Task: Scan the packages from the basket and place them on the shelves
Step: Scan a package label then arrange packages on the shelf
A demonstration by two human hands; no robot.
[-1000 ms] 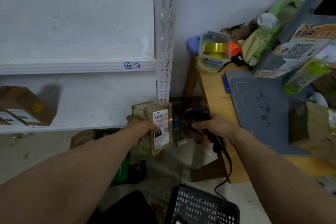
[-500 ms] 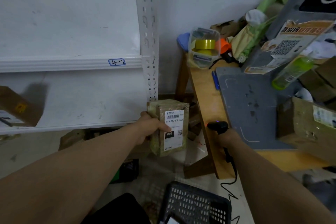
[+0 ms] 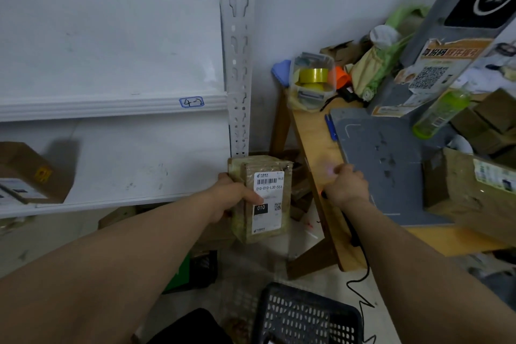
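My left hand (image 3: 233, 198) grips a small brown package (image 3: 266, 198) upright, its white barcode label reading 010 facing me. It hangs in front of the white shelf post (image 3: 237, 64), just right of the lower white shelf (image 3: 117, 167). My right hand (image 3: 346, 186) holds the black barcode scanner (image 3: 325, 193) over the wooden table's left edge; the hand hides most of the scanner, and its cable (image 3: 360, 260) trails down. The black plastic basket (image 3: 304, 315) sits on the floor below.
A brown box (image 3: 30, 173) lies at the lower shelf's left end. The shelf above carries a "4-2" tag (image 3: 191, 102). The wooden table (image 3: 318, 148) holds a grey pad (image 3: 382, 165), a tape tub (image 3: 312, 82), a green bottle (image 3: 438, 113) and cardboard boxes (image 3: 472, 193).
My right hand has carried the scanner away from the package, right and onto the table edge. My left hand keeps the package, now a little lower right of the post.
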